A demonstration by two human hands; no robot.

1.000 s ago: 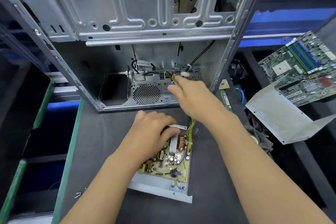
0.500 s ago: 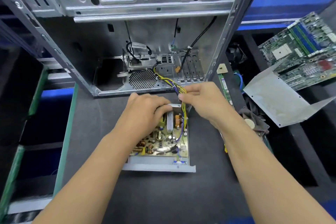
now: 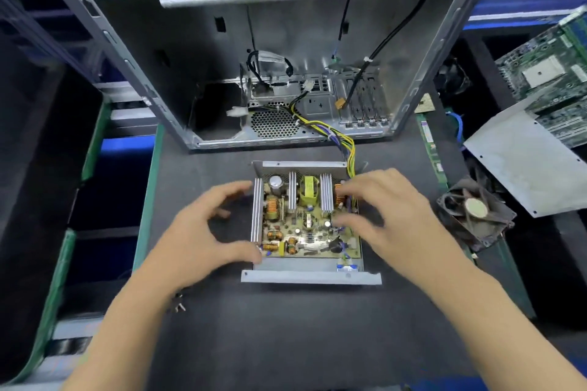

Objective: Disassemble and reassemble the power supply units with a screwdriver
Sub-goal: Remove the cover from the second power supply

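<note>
With the PSU [image 3: 309, 222] lying cover-off on the mat [image 3: 286, 327] before the case [image 3: 286, 51], your left hand [image 3: 206, 232] and right hand [image 3: 378, 216] flank it, fingers spread and gripping nothing, so next you likely need the screwdriver, which is not in view.

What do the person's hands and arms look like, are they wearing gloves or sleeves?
No gloves. Both the left hand and the right hand are bare, and both forearms are bare too, with no sleeve showing anywhere in the picture. I see no watch, ring or bracelet. The hands look a bit blurry, so tiny details cannot be told.
</note>
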